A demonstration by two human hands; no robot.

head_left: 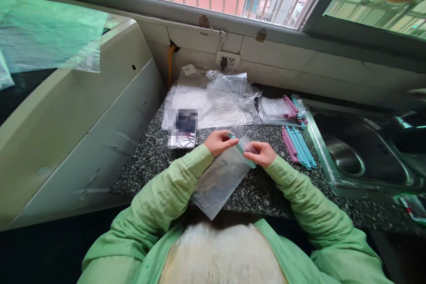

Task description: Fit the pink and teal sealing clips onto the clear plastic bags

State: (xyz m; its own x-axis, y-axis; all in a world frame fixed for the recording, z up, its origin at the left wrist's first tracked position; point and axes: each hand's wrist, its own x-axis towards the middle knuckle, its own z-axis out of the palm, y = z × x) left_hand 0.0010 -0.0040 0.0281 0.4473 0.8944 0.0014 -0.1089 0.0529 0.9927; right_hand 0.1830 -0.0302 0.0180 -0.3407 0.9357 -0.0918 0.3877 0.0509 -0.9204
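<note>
Two hands work a teal sealing clip [242, 149] along the mouth of a clear plastic bag [222, 178] over a speckled granite worktop [151, 155]. The left hand [218, 141] pinches the far end of the clip between thumb and fingertips; the right hand [262, 152] pinches the near end together with the bag's top edge. Both hands are closed around the clip, not spread.

By the look of it, the step in hand is fitting the clip across the bag's opening. The next move would seem to call for keeping the film flat and straight under the clip while it is drawn or pressed along the full width, since thin plastic bunches easily.

The bag hangs from between the hands toward the person's body, its lower corner past the worktop's front edge. It is transparent, slightly frosted with glare and lightly creased; whether it holds anything cannot be told.

Just beyond the right hand lies a row of loose teal and pink clips [297, 146], with another bundle [294, 108] on flat bags farther off. Beyond the left hand sits a heap of crumpled clear bags [219, 97]. A steel sink [359, 153] lies well to the right of the hands.
</note>
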